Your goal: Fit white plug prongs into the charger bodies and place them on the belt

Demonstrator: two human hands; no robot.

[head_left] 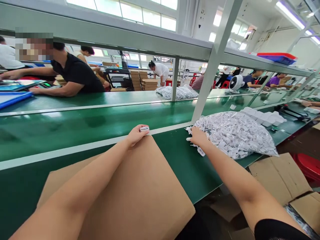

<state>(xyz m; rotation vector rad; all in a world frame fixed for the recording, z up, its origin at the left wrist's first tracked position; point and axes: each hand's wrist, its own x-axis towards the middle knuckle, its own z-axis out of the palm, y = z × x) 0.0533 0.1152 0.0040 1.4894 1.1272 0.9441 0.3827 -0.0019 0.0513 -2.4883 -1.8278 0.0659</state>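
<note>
While half-hidden by bags: R hand (197, 136) fingers unclear; L hand (136, 134) fingers round small white piece (144, 128).

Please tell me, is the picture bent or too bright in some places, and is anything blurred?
Head view: wide-angle lens bends the shelf frame and green table; windows and ceiling lights are overexposed; glare lies on the pile of white packets; one co-worker's face is pixelated; left hand and right hand look sharp.

Bare forearms; the right arm (240, 186) wears seemingly a black sleeve.
</note>
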